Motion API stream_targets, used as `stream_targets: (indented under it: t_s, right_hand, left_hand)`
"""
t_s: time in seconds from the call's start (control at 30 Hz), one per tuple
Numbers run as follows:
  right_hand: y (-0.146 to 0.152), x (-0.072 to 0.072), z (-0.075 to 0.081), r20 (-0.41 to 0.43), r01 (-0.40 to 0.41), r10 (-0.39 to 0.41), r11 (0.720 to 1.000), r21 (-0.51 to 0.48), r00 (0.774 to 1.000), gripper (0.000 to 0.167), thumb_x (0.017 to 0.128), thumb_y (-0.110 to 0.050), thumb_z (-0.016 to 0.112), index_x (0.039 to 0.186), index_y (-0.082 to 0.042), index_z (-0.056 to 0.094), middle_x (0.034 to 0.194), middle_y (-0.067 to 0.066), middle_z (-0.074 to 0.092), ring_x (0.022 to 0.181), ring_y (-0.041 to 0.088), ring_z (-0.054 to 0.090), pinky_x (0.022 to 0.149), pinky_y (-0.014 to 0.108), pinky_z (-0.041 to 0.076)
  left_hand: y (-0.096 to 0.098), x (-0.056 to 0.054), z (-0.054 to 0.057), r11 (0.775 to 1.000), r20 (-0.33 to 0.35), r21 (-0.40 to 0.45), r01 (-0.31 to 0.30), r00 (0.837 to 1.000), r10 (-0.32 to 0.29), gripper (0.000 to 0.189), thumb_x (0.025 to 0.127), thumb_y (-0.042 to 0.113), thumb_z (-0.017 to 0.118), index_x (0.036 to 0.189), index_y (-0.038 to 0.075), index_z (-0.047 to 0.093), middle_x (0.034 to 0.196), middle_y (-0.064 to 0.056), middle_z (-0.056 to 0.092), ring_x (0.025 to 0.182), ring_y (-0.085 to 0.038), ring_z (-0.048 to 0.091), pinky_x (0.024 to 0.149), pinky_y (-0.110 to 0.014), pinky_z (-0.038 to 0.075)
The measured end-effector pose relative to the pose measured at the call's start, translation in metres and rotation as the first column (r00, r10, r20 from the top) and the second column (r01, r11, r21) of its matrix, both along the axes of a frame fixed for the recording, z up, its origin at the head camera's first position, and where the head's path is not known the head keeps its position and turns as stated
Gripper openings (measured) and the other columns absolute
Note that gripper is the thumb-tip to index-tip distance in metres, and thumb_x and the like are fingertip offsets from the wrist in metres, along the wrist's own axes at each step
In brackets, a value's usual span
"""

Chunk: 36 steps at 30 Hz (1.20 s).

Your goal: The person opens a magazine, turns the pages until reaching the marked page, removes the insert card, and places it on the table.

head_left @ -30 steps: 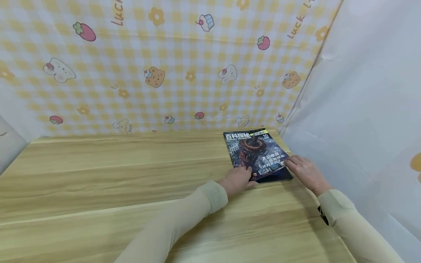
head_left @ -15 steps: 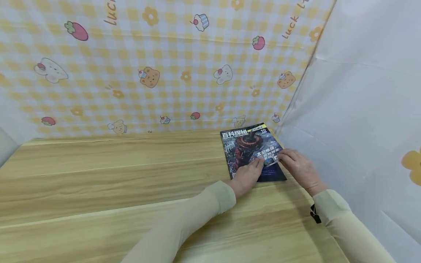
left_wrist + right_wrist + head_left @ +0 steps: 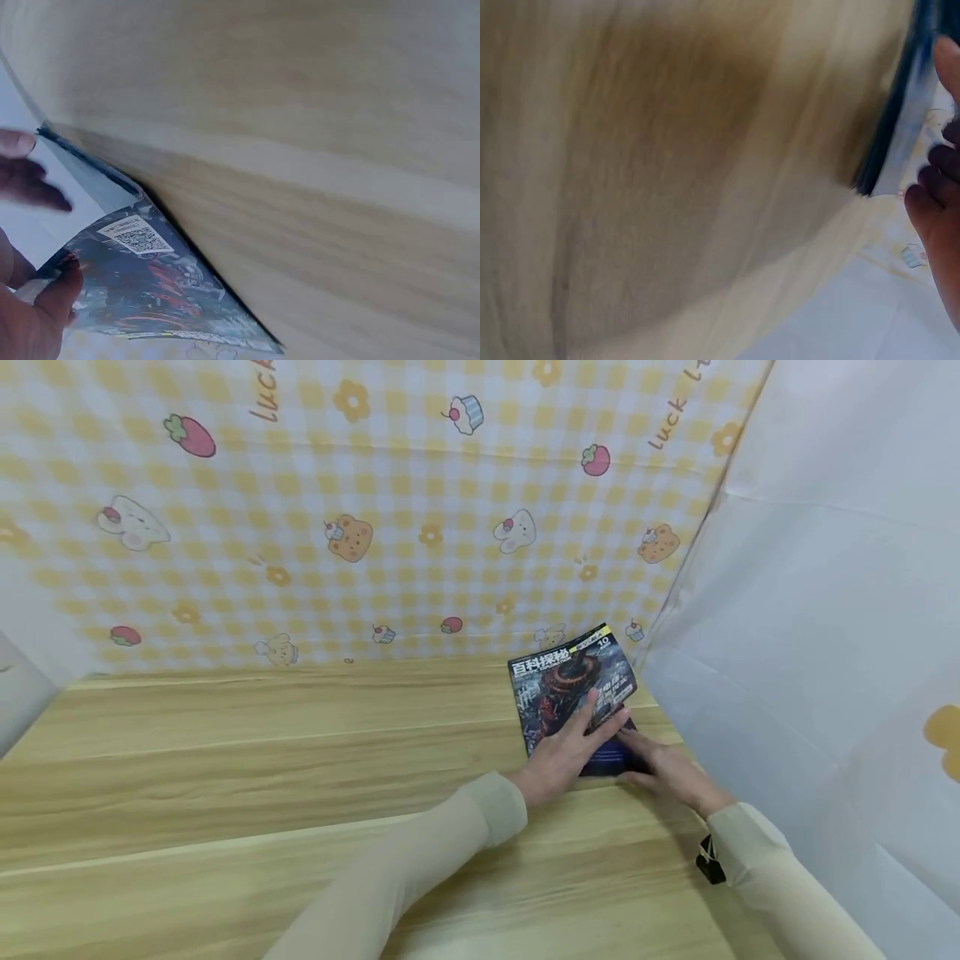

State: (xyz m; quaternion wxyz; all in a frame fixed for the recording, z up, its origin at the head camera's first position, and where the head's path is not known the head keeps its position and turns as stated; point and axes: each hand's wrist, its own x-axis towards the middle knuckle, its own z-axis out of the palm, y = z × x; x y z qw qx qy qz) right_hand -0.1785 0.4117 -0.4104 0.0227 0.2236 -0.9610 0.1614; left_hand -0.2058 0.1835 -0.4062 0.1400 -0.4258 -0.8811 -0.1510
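A dark magazine (image 3: 542,706) lies at the table's far right corner, its lower right cover corner lifted and bent up. My left hand (image 3: 558,764) pinches that raised cover, one finger lying over the front and the thumb at its lower edge. A dark blue page (image 3: 602,764) shows underneath. My right hand (image 3: 671,772) is at the magazine's lower right corner, thumb and fingers apart. In the left wrist view, a white page (image 3: 30,232) stands between the hands, beyond the cover's QR label (image 3: 136,236). The right wrist view shows the page edges (image 3: 900,127) beside my right fingers.
The wood-grain table (image 3: 225,777) stretches left and forward of the magazine. A yellow checked cloth (image 3: 412,485) hangs behind, and a white sheet (image 3: 825,610) closes the right side. A black clip (image 3: 710,860) shows under the right sleeve.
The cover's lower right corner has lifted and bent further upward. My right hand has left that corner and moved lower, while my left hand has moved up onto the cover.
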Motion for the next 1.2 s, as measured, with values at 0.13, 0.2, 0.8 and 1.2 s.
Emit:
stream_targets:
  t_s: [0.13,0.2,0.8,1.2]
  right_hand:
    - [0.004,-0.004,-0.006,0.064,-0.061,0.057,0.997,0.057,0.996,0.054,0.087,-0.019,0.066,0.129,0.011,0.049,0.132,0.032,0.046,0.118,0.049,0.047,0.095,0.055,0.041]
    - [0.006,-0.007,-0.007,0.065,-0.073,0.068,0.994,0.081,0.996,0.050,0.087,-0.018,0.066,0.126,0.009,0.053,0.131,0.031,0.049,0.116,0.049,0.049,0.094,0.054,0.043]
    - [0.010,-0.011,-0.006,0.087,-0.065,0.057,0.994,0.092,0.995,0.045,0.086,-0.020,0.066,0.122,0.006,0.058,0.129,0.029,0.050,0.112,0.048,0.052,0.090,0.053,0.045]
    - [0.010,-0.014,-0.008,0.060,-0.074,0.069,0.994,0.084,0.996,0.043,0.085,-0.019,0.068,0.120,0.006,0.060,0.127,0.029,0.052,0.110,0.048,0.054,0.089,0.052,0.047]
  left_hand:
    - [-0.010,-0.004,0.004,0.983,-0.215,-0.109,-0.147,0.969,0.121,0.092,0.083,-0.001,0.064,0.152,0.028,0.011,0.157,-0.016,-0.010,0.144,-0.036,0.009,0.096,-0.037,0.047]
    - [-0.017,-0.008,0.006,0.958,-0.366,-0.139,-0.252,0.912,0.186,0.085,0.086,0.005,0.063,0.152,0.025,0.013,0.157,-0.016,-0.012,0.144,-0.037,0.007,0.111,-0.048,0.027]
    - [-0.146,-0.017,0.019,0.825,-0.053,0.102,-0.555,0.825,0.562,0.056,0.084,0.055,0.060,0.135,0.036,0.050,0.153,-0.028,0.000,0.138,-0.054,-0.003,0.104,-0.072,0.007]
    - [-0.190,-0.008,0.008,0.743,0.205,-0.167,-0.648,0.715,0.669,0.044,0.092,0.050,0.051,0.133,0.035,0.052,0.153,-0.030,-0.002,0.134,-0.059,-0.005,0.095,-0.080,0.007]
